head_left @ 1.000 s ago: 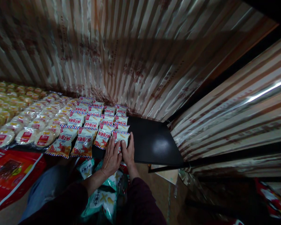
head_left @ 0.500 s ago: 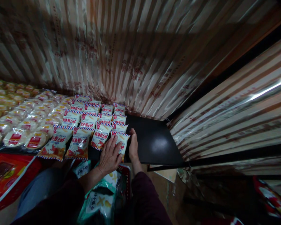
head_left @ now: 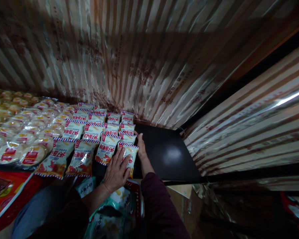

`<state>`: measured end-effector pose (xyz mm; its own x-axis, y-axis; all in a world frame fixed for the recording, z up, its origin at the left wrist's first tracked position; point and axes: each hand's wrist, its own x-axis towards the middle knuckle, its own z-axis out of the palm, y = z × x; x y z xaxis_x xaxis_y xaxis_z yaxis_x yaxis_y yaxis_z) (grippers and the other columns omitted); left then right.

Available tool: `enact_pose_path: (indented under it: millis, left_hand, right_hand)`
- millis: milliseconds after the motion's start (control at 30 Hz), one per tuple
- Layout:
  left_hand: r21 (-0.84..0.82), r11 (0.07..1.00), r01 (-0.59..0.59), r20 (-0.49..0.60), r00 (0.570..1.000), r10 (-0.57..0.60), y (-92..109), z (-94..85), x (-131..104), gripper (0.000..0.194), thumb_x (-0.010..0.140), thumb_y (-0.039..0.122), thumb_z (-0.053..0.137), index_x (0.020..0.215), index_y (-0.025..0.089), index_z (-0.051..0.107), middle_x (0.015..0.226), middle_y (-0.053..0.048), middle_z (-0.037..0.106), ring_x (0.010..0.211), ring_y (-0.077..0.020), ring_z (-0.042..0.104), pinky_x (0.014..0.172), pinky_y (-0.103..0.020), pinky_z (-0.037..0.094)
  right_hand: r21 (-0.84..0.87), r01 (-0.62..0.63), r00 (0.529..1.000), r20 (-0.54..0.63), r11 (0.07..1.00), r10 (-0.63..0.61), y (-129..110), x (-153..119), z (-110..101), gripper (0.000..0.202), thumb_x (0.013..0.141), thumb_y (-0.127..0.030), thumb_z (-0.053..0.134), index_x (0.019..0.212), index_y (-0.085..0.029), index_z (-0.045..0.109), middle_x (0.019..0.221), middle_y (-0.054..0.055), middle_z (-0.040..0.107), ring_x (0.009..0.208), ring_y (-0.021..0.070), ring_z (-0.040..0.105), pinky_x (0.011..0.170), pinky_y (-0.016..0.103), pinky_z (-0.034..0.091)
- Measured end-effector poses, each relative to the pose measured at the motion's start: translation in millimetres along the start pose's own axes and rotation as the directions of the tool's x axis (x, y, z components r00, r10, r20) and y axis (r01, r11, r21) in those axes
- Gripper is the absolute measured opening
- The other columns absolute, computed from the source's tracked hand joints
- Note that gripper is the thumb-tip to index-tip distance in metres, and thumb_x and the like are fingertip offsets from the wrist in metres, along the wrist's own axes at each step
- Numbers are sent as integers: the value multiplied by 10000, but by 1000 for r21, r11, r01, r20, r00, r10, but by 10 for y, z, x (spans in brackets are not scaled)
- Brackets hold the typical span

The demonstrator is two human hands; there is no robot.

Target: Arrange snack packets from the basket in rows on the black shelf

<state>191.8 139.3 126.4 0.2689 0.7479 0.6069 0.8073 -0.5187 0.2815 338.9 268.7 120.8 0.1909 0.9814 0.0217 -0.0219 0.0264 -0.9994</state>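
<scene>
Two bare hands at work on a black shelf (head_left: 169,156), seen from above in dim light.

Left hand (head_left: 117,171): laid flat, fingers spread wide, palm down on the front snack packet (head_left: 129,155) at the near end of the right-hand row; grips nothing. That packet lies at the front edge of the shelf, white with red lettering and a blue-and-red striped border.

Right hand (head_left: 140,144): set on edge just right of the same row, fingers straight and together, touching the sides of the packets behind the front one; holds nothing.

Snack packets (head_left: 89,132): four overlapping rows running from the shelf front back to the wall, all of the same print.

Round cracker packs (head_left: 22,132): in clear wrap, filling the shelf left of the rows.

Bare shelf area lies right of the right hand.

Striped foil sheeting (head_left: 144,56): covers the wall behind and the right side.

Green-and-white bags (head_left: 109,212): below the shelf edge, between the dark sleeves (head_left: 159,209).
</scene>
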Motion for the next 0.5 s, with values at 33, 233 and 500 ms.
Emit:
enact_pose_path:
  millis: [33, 233, 500]
  left_hand:
    - [-6, 1000, 3, 5, 1000, -3, -4, 6, 2, 518, 857, 255, 503, 1360, 160, 424, 1520, -166, 252, 1411, -316, 199, 1022, -461, 377]
    - [-52, 998, 20, 34, 999, -18, -25, 31, 2, 540, 872, 262, 485, 1395, 185, 376, 1522, -142, 259, 1417, -302, 187, 1033, -465, 377]
    - [-44, 999, 31, 54, 998, -29, -27, 12, 2, 541, 870, 259, 490, 1394, 184, 378, 1526, -147, 245, 1421, -301, 173, 1047, -462, 362]
  right_hand:
    - [-8, 9, 1000, 3, 1000, -9, 6, 6, -2, 684, 816, -723, 356, 1170, -216, 647, 1090, 31, 707, 1126, 228, 593, 1026, 401, 396]
    - [3, -46, 995, 93, 999, 45, 16, 51, -16, 677, 837, -708, 334, 1215, -222, 614, 1109, 42, 698, 1138, 233, 586, 1036, 426, 381]
    - [235, -81, 997, 3, 969, 82, 31, -24, -23, 664, 846, -672, 375, 1198, -163, 614, 1275, 116, 599, 1154, 274, 579, 999, 465, 418]
